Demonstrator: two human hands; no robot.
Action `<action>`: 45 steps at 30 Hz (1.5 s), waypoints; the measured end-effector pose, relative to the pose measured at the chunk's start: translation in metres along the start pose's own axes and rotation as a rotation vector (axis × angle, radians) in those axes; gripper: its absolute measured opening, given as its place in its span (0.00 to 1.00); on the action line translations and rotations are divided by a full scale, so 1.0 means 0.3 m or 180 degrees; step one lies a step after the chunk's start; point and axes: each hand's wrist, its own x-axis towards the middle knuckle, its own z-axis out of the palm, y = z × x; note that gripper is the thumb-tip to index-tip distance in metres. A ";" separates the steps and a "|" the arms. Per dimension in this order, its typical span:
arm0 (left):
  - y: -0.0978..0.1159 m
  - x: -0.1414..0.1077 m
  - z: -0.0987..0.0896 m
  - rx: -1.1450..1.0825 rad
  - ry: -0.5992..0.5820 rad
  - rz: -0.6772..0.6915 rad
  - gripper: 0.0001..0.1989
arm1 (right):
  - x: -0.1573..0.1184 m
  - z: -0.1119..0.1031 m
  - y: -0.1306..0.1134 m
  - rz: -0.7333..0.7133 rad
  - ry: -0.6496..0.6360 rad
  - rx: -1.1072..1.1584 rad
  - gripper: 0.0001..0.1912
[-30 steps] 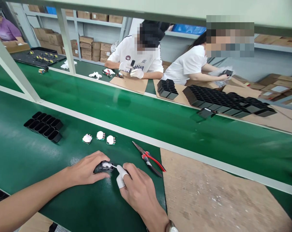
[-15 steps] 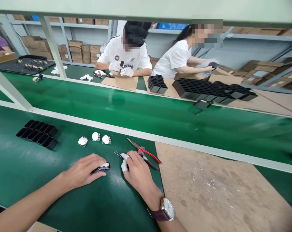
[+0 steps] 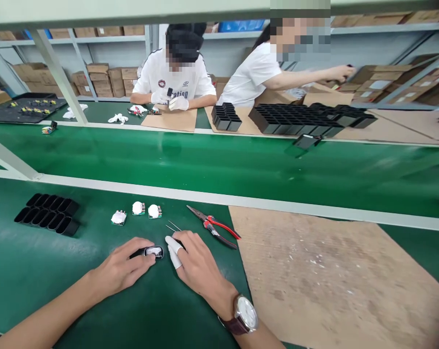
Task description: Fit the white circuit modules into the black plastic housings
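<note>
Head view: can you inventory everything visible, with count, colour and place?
Small housing: one, black, white inside, in left hand
Tweezers: one, metallic, in right hand
White-topped boards: three, green, beyond hands
Open cups: about ten, black, near bench left
Pliers: one, red and black handles, right of boards
Cardboard sheet: one, brown, near right
Tray: one, black, yellow parts inside, far left
Black cases: many, far bench
Cartons: many, brown, back shelves
Co-workers: two, white shirts, across
Watch: one, silver, right wrist
Hands: left, right, white finger covers on right
</note>
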 end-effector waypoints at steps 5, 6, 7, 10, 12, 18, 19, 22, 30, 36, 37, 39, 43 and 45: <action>-0.022 0.020 0.006 -0.1486 0.0256 -0.1640 0.03 | -0.010 0.015 -0.003 -0.0026 -0.0120 0.0026 0.17; -0.030 0.028 0.002 -0.1969 0.0360 -0.2180 0.04 | -0.011 0.018 -0.002 -0.0038 -0.0139 0.0015 0.17; -0.038 0.038 -0.004 -0.2450 0.0475 -0.2660 0.07 | -0.012 0.021 -0.001 -0.0049 -0.0155 0.0001 0.18; -0.056 0.064 -0.024 -0.3474 0.0911 -0.3432 0.13 | -0.015 0.031 0.000 -0.0091 -0.0203 -0.0035 0.17; -0.062 0.075 -0.034 -0.3708 0.1188 -0.3570 0.15 | -0.015 0.036 -0.002 -0.0101 -0.0249 -0.0054 0.16; -0.054 0.076 -0.031 -0.3683 0.1272 -0.3529 0.16 | -0.003 0.032 -0.009 -0.0099 -0.0415 -0.0133 0.16; -0.050 0.074 -0.030 -0.3623 0.1238 -0.3479 0.16 | -0.001 0.027 -0.004 -0.0064 -0.0435 -0.0190 0.15; -0.046 0.073 -0.039 -0.3194 0.1019 -0.3304 0.17 | 0.003 0.013 0.029 0.0285 -0.0391 -0.0533 0.14; -0.273 0.230 -0.240 0.0644 0.0410 -0.1924 0.18 | -0.001 0.022 0.131 0.0727 -0.0417 -0.1052 0.12; -0.530 0.356 -0.375 0.1496 0.0521 -0.2352 0.13 | -0.003 0.024 0.133 0.0689 -0.0210 -0.1202 0.13; -0.549 0.356 -0.383 0.1550 0.0498 -0.2410 0.12 | -0.003 0.022 0.134 0.0665 -0.0172 -0.1208 0.13; -0.560 0.342 -0.392 0.1577 0.0414 -0.2441 0.13 | -0.004 0.019 0.138 0.0620 -0.0096 -0.1204 0.13; -0.482 0.275 -0.428 0.1557 0.0376 -0.2270 0.25 | -0.005 0.020 0.142 0.0481 0.0002 -0.1100 0.14; -0.406 0.229 -0.468 0.1560 0.0401 -0.2218 0.29 | -0.010 0.025 0.140 0.0379 0.0048 -0.1004 0.15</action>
